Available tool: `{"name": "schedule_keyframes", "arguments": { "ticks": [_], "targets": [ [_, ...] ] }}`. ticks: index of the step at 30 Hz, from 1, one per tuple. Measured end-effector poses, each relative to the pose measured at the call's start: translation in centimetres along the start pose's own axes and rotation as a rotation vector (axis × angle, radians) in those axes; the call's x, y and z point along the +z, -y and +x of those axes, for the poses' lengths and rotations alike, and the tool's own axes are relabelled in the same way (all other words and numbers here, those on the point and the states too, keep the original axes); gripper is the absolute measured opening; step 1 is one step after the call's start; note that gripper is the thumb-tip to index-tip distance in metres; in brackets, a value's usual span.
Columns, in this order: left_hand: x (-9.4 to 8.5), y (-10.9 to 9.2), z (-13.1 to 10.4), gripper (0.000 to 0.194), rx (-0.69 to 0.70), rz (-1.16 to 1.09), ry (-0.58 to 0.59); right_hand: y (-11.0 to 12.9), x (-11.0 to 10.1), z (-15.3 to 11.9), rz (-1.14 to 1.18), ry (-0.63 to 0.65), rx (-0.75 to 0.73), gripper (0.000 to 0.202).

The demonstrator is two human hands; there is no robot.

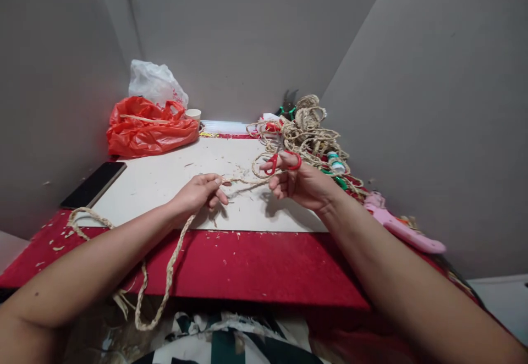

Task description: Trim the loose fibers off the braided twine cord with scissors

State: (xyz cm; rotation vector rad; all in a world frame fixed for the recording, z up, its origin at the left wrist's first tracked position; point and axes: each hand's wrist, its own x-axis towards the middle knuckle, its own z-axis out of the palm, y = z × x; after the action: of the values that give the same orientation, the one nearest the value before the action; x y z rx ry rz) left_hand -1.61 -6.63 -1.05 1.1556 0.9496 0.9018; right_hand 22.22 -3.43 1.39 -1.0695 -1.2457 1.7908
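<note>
One braided cord [170, 268] is clamped in our left grip [202, 189]; our right grip [307, 183] is clamped on red-handled scissors [274, 160] near piled rope [307, 133].

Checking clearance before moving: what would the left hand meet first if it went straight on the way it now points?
The left hand would likely meet the right hand first, across the rope between them, though depth is unclear.

Person in patterned garment [231, 345], forearms bare.
White cloth, big dark green and black blocks, creased; left forearm [111, 248] and right forearm [396, 259] to either side of garment, small round mole [37, 294] on left one; left hand [202, 192], right hand [303, 182] ungloved.
</note>
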Motion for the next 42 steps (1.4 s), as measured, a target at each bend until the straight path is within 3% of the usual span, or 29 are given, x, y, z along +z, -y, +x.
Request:
{"name": "schedule_keyframes", "arguments": {
  "ticks": [4,9,16,22,34,42],
  "targets": [
    [-0.2,-0.5,0.0,0.015,-0.024,-0.103,-0.046,-0.6,0.8,-0.8,-0.120,0.171,-0.108,0.039],
    [-0.2,-1.4,-0.5,0.011,-0.056,-0.113,-0.031,-1.6,2.9,-1.6,-0.586,0.279,-0.123,0.041],
    [-0.1,-1.3,-0.6,0.014,-0.009,0.002,-0.085,-2.6,3.0,-1.0,-1.137,0.038,-0.319,0.042],
    [0.0,-1.0,-0.5,0.015,0.044,0.034,-0.138,-2.2,3.3,-1.3,-1.415,-0.149,-0.389,0.036],
    [0.4,-0.7,-0.6,0.019,0.090,0.088,-0.164,-2.4,4.3,-1.8,-1.657,-0.174,-0.370,0.033],
    [1.2,-1.3,-0.9,0.018,-0.065,-0.016,-0.185,-3.0,4.5,-1.7,-1.687,-0.201,-0.342,0.035]
  ]
}}
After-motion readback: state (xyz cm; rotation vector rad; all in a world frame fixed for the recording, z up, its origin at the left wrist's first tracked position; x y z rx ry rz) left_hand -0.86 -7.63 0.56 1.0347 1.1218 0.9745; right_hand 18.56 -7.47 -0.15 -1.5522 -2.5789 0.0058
